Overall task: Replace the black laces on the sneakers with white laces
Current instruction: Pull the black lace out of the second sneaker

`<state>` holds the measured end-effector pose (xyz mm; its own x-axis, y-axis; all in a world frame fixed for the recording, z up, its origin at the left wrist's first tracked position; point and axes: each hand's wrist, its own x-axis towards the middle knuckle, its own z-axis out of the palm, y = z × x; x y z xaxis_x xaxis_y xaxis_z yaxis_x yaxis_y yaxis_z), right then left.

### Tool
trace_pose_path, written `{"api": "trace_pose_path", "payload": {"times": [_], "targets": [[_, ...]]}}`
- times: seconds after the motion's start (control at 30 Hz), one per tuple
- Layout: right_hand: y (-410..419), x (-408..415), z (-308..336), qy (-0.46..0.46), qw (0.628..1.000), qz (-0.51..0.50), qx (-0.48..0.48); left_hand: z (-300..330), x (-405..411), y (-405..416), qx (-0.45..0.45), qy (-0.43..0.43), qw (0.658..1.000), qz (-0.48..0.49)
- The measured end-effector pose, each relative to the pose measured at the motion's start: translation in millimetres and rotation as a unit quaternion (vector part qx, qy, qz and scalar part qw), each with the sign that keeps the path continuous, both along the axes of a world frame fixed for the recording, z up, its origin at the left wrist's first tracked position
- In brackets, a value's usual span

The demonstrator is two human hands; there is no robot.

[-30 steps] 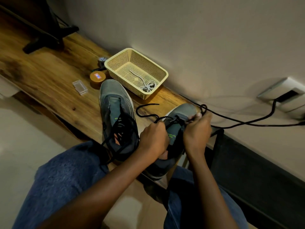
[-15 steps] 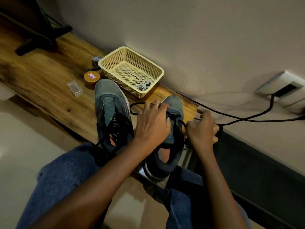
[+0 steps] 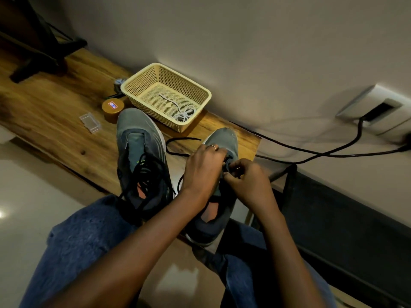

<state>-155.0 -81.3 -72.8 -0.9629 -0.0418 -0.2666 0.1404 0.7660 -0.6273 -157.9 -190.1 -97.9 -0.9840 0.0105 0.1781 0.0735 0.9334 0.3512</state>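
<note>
- The left hand lies curled over the upper of the right-side sneaker, fingers bent down onto the lacing area near the centre of the frame; a ring shows on one finger
- The right hand is closed tight, fingertips pinching at the black lace just beside the left hand; the exact pinch point is hidden between the two hands
- A free loop of that lace lies on the wooden bench, left of the sneaker's toe
- The held sneaker's long axis runs from lower centre up toward the wall, toe pointing to the upper right
- The other sneaker lies parallel at its left, black laces loosened
- White laces lie coiled in the cream basket, upper centre, near both toes
</note>
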Motion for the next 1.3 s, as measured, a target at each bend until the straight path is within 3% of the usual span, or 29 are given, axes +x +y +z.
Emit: {"api": "trace_pose_path", "payload": {"times": [0.1,0.3,0.47,0.57,0.77,0.93,1.0,1.2,1.3], "targets": [[1.5,0.0,0.8,-0.004,1.000,-0.013,-0.016,-1.6,-0.5,2.9,0.018,0.008,1.000,0.000],[-0.4,-0.4,3.2,-0.004,0.999,-0.029,-0.013,-4.6,-3.8,1.3,0.210,-0.021,0.971,0.116],[-2.1,0.3,2.7,0.007,1.000,-0.025,0.001,-8.2,-1.9,-4.0,0.089,-0.081,0.991,0.050],[-4.0,0.5,2.6,0.003,1.000,-0.027,-0.003,-8.2,-2.4,-5.5,0.065,-0.047,0.996,0.039],[-4.8,-0.2,4.4,0.009,1.000,-0.023,0.001,-13.7,3.3,-0.8,0.287,0.004,0.953,0.095],[-6.1,-0.5,2.2,0.003,1.000,-0.014,0.024,-11.6,-3.9,-3.3,0.108,-0.047,0.989,0.086],[-6.0,-0.5,2.0,0.001,1.000,-0.014,0.026,-9.6,-3.0,-1.6,0.093,-0.036,0.991,0.088],[-8.0,-0.4,3.5,0.010,0.999,-0.022,0.024,-10.0,7.0,5.0,0.298,0.032,0.947,0.116],[-9.8,0.8,3.6,0.011,0.999,-0.016,0.038,-6.1,7.2,1.8,0.324,-0.002,0.935,0.144]]}}
